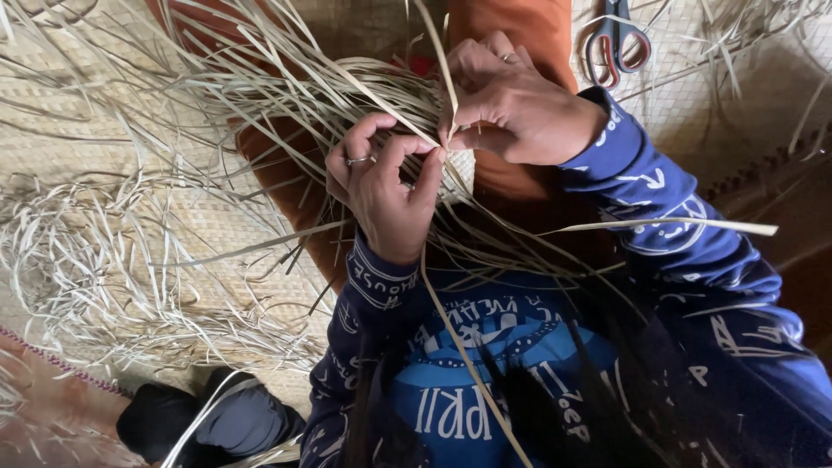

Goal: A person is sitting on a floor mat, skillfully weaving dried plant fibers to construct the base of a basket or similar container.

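Fingers pinched on pale strips over a half-woven piece

Weaving was under way and, by our judgement, far from finished. We had our left hand point(386, 186) closed narrowly, thumb and forefinger pinched on one thin, flat, straw-coloured leaf strip point(431, 139) that ran up past the grip and down across our lap. Our right hand point(511, 104), touching the left at the fingertips, was likewise nipped shut on the same strip or one beside it; we could not tell which. Just under the grip showed a small patch of close pale plaiting point(464, 169), the only finished part we could see, lying on our orange-clad lap. Out from the grip, to the left and upward, fanned a large spray of loose unwoven strips point(260, 78), so most of the length seemed left to work in.

Around the grip lay more. Well to the left of it, a tangled heap of curled pale strip offcuts point(95, 269) rested on the broad woven straw floor mat point(104, 130). Up and to the right of the grip, well apart, lay red-handled scissors point(617, 43). One long loose strip point(667, 224) jutted right across our dark blue printed sleeve point(659, 199). The crossing loose ends crowded the grip and hid much of the plaited patch.
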